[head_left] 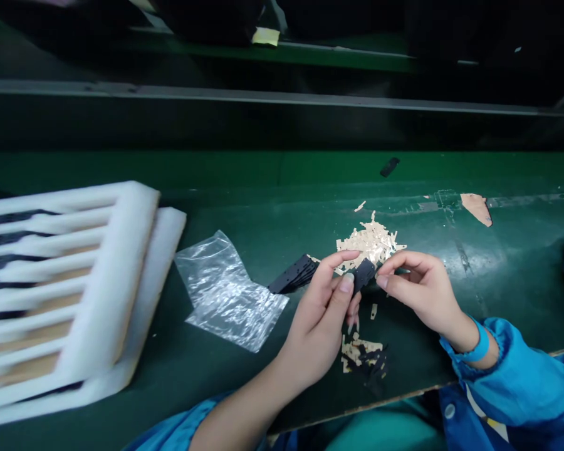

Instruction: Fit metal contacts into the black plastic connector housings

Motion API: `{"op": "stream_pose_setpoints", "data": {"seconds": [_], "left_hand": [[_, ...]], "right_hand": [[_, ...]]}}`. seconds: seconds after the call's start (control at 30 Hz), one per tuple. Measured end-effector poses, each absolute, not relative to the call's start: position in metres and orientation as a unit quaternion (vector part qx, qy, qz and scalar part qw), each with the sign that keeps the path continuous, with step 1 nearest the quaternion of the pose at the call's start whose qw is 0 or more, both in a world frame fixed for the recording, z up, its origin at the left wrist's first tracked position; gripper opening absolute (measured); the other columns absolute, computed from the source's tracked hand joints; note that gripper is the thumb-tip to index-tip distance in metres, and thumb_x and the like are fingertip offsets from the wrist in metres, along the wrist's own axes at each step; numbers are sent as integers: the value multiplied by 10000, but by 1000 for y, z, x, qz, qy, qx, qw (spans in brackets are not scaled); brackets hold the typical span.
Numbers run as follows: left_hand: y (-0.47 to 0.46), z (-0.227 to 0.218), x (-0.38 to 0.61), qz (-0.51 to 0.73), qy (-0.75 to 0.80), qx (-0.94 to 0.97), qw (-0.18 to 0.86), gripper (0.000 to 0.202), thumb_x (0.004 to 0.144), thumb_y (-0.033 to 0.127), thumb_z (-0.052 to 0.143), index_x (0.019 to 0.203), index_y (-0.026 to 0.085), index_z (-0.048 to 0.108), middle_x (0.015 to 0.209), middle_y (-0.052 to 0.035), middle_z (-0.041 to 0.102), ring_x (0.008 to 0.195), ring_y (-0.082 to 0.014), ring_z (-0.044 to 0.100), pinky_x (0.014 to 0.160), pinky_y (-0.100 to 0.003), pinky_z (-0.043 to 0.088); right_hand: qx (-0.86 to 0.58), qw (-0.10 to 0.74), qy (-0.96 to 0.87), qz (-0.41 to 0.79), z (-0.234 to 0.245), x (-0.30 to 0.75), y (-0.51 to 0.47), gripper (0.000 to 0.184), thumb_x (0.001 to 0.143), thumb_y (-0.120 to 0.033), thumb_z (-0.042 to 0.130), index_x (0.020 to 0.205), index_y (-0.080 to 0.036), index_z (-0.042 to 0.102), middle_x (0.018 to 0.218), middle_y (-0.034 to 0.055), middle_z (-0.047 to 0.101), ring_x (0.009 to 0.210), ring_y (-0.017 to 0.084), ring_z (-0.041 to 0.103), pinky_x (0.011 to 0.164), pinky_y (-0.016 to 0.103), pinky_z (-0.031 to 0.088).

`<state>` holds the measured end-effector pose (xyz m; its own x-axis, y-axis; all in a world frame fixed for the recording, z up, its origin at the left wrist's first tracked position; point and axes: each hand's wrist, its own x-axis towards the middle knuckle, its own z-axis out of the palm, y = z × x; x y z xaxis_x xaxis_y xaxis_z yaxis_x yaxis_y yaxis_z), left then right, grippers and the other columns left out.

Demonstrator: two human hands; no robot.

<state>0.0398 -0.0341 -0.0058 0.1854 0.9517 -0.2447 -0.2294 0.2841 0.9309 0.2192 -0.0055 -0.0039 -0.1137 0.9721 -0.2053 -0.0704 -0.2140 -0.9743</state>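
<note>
Above a dark green workbench point(272, 207), a small flat black part point(363, 274) is pinched by the left hand point(320, 313) while the right hand point(420, 289) picks at its edge, the backing-peeling step seemingly underway, calling next for a careful pull.

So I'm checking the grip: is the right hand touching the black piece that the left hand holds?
Touching. The head view shows the right hand with its fingertips on the edge of the black piece, pinched in the left hand.
</note>
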Motion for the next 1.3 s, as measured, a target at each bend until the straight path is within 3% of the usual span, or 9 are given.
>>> {"op": "stream_pose_setpoints", "data": {"seconds": [0.37, 1.3], "left_hand": [[-40, -15, 36, 422, 483, 518, 566, 329, 1122, 382, 440, 1418, 280, 542, 670, 49, 512, 624, -144, 527, 640, -260, 466], [-39, -14, 39, 433, 442, 460, 637, 346, 1096, 464, 495, 1375, 259, 512, 642, 70, 471, 581, -131, 473, 587, -234, 453]], "right_hand": [[-520, 423, -486, 561, 1, 217, -9, 78, 740, -249, 815, 740, -194, 760, 676, 3, 688, 551, 113, 578, 471, 218, 408], [-504, 443, -502, 545, -2, 218, -8, 54, 769, -201, 787, 720, -205, 765, 671, -4, 683, 582, 118, 598, 484, 203, 436]]}}
